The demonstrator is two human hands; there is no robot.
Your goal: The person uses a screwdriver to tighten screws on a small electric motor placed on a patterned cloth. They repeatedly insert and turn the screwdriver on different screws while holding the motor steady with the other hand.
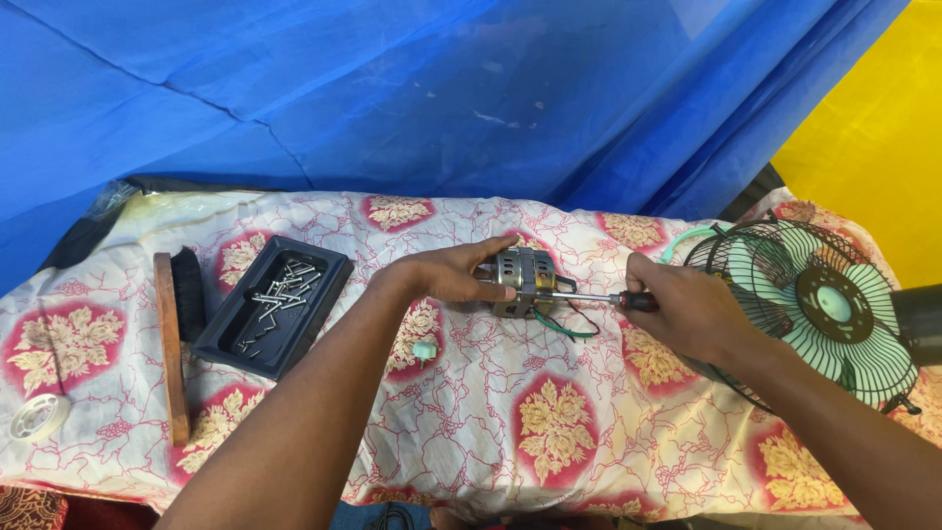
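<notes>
Fingers of the right hand clench a screwdriver, its tip at the small metal motor; the left hand grasps that motor mid-table; a black tray of screws lies left, a caged green fan right.

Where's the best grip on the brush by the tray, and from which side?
Grip the brush across its long wooden back, near mid-length, coming from above. It lies flat on the cloth with the bristles facing the black tray, so its left edge is free while the tray crowds the right. Both the left hand and right hand are busy at the motor.
</notes>
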